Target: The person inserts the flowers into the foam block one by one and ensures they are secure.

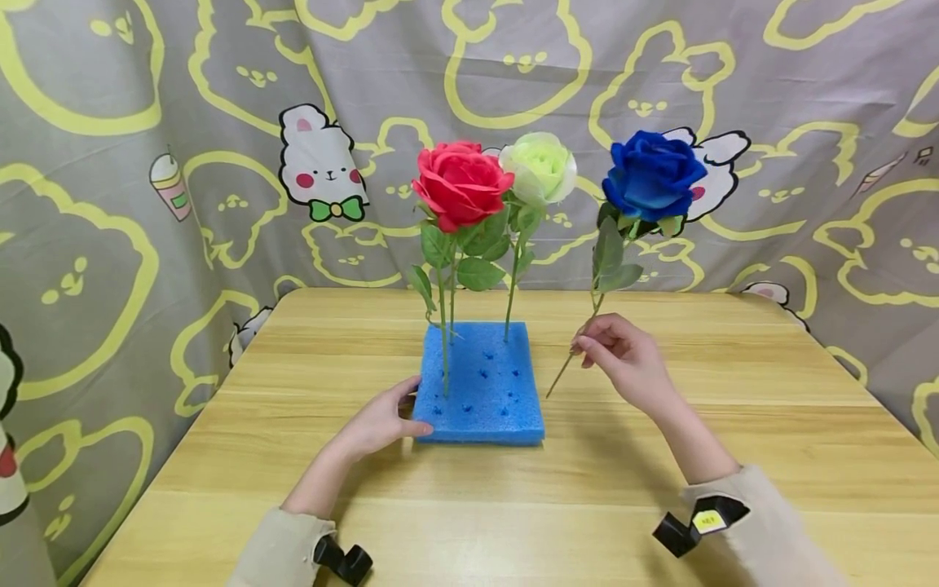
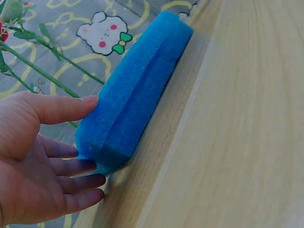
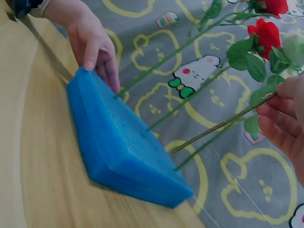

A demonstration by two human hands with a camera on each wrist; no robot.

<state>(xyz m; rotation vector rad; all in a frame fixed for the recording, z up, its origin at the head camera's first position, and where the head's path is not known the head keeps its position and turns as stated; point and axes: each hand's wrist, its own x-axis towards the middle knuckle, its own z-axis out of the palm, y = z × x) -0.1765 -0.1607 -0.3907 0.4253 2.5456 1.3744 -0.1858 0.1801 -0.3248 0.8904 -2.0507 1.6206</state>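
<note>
My right hand (image 1: 623, 355) pinches the stem of a blue rose (image 1: 653, 175) between thumb and fingers. The stem's lower end points down-left, beside the right edge of a blue foam block (image 1: 480, 408) and apart from it in the head view. My left hand (image 1: 381, 420) rests at the block's near left corner; its thumb (image 2: 71, 108) touches the foam while the other fingers extend loosely along the side. Red roses (image 1: 462, 183) and a pale green-white rose (image 1: 541, 169) stand upright in the foam. In the right wrist view, two red blooms (image 3: 266, 40) show.
Several small holes (image 1: 484, 373) dot the foam's top. The block lies on a wooden table (image 1: 330, 342), with a grey curtain (image 1: 242, 179) of yellow cartoon outlines behind. Black wrist devices (image 1: 697, 522) sit on both sleeves.
</note>
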